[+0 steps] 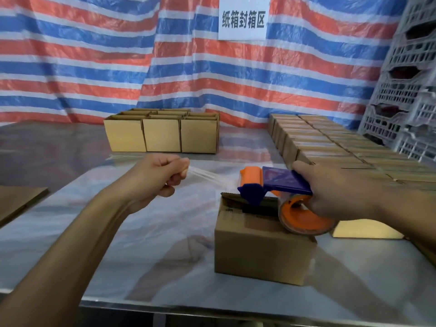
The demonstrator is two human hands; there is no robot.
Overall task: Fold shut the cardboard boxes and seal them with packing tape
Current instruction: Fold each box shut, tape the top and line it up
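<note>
Pinching the tape point(212, 179) end, your left hand point(162, 178) holds a thin, sticky, floppy film; keep it taut. Your right hand point(335, 197) grips the dispenser point(283, 182) over the likely light, stiff box point(257, 246) on the counter point(165, 256).

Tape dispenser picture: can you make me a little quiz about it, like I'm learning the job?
1. True or false: the right hand holds the tape dispenser over the top of the nearest cardboard box.
2. What does the left hand pinch? A) a strip of clear tape B) a box flap C) scissors
3. How many boxes make up the front row of the far group of boxes on the table?
Key: 1 true; 2 A; 3 three.
</note>
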